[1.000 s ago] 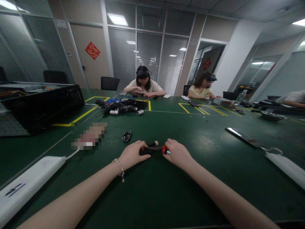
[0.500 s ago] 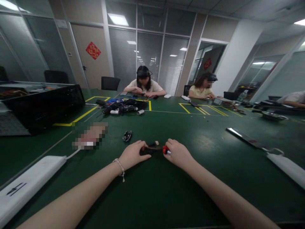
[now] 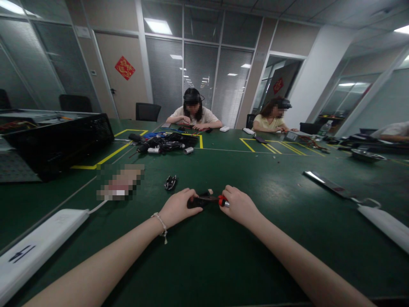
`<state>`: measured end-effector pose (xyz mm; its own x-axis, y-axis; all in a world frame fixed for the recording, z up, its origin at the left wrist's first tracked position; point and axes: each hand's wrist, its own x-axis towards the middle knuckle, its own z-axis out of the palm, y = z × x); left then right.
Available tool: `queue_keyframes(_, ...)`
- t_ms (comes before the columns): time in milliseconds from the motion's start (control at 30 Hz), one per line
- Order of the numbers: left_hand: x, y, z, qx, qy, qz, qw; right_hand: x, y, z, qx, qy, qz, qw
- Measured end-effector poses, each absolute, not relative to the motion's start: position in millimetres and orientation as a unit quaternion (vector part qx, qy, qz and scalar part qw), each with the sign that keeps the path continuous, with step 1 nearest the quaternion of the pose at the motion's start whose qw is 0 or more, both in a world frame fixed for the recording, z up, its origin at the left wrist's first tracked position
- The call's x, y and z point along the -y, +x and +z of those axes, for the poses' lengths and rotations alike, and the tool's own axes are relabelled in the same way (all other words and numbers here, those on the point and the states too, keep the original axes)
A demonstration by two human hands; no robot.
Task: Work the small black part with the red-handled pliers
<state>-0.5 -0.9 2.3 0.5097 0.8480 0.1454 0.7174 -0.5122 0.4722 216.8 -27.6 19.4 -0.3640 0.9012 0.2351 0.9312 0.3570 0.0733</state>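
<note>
Near the middle of the green table my left hand [image 3: 179, 207] is closed, thumb and fingers gripping a small black plastic-looking part [image 3: 195, 202]. My right hand [image 3: 240, 204] is wrapped round a red-handled tool [image 3: 221, 200] with a silver piece at the handle. Its dark, narrow tip points left and meets the black part; the exact kind of tool is hard to make out, as the fingers cover most of it. Just beyond the tip lies a small tan piece [image 3: 210, 191]. Up and left of my left hand rests a small black-and-silver part [image 3: 170, 182].
At left stand a black computer case [image 3: 60, 145] and a white power bank-like block [image 3: 41, 243] cabled to a pixelated object [image 3: 121, 183]. Another white block [image 3: 383, 224] and a dark phone-like slab [image 3: 327, 184] lie right. A pile of black parts [image 3: 166, 143] sits ahead; people work across the table.
Almost nothing differs. Both hands keep their places and grips, with the tool's tip still against the black part.
</note>
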Motion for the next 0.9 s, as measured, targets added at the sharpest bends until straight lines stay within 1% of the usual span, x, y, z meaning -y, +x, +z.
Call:
queue_keyframes(467,0.2,-0.4,2.0,-0.459,0.854,0.182,0.164,26.3,217.5,17.9,0.819,-0.56,-0.1,0.08)
queue_keyframes(900,1.6,0.3,3.9,-0.462,0.85,0.182,0.175,27.7,215.1,19.5,0.817,-0.566,-0.088,0.072)
